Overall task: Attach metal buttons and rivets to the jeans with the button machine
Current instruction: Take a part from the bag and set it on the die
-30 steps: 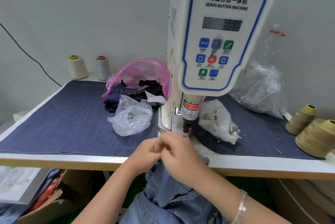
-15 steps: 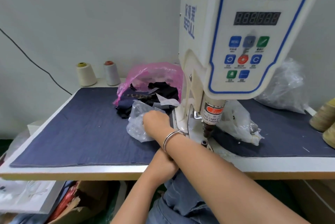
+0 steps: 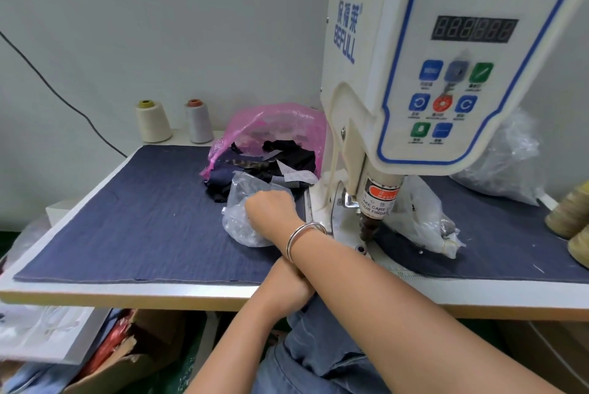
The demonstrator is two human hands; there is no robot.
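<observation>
The right hand [image 3: 271, 207] reaches into a clear plastic bag [image 3: 243, 221] at 9 o'clock of the button machine [image 3: 414, 75]; whether its fingers are wide or pinching cannot be told. The left hand [image 3: 291, 285], under the crossing forearm, grips the jeans [image 3: 322, 349] at the desk [image 3: 127, 293] edge. At 12 o'clock of the bag, a pink bag [image 3: 267, 126] holds dark fabric scraps.

One button machine [image 3: 446, 75]; two pale thread cones [image 3: 153, 121] at the wall; two tan cones [image 3: 570, 215] at right; three clear plastic bags [image 3: 245, 221]; one pink bag [image 3: 271, 126]; two hands [image 3: 271, 212]; one bracelet [image 3: 302, 236].
</observation>
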